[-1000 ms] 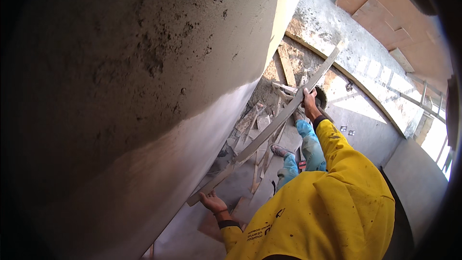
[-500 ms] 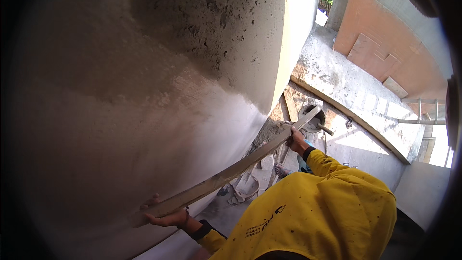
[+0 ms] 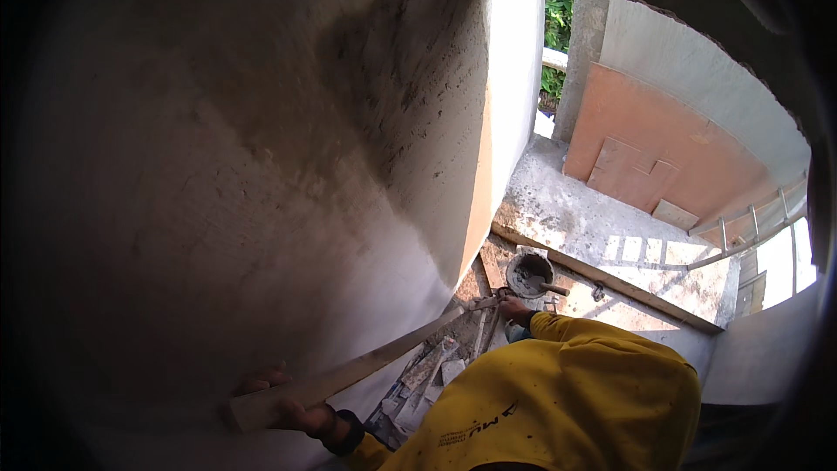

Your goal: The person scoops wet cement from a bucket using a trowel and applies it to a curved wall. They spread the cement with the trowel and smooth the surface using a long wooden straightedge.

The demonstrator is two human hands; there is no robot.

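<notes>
A long, grey-beige plasterer's straightedge slants across the lower part of the view, close along the wall. My left hand grips its near end, with fingers on both sides of the bar; shadow dims the fingertips. My right hand is closed round its far end, beside a bucket. Whether the bar touches the wall cannot be told. Higher up, the wall carries a dark, damp-looking patch of rough plaster. Yellow sleeves with dark cuffs cover my arms.
The round bucket holds grey mortar and a tool with a wooden handle. Rubble and board scraps lie below the bar. A long timber edge crosses the floor. Orange-brown boards lean at the back, near a ladder.
My view has tilted up, showing more of the back. The straightedge's far end has dropped away from over the bucket, and my right hand has gone down with it. Both hands keep their hold.
</notes>
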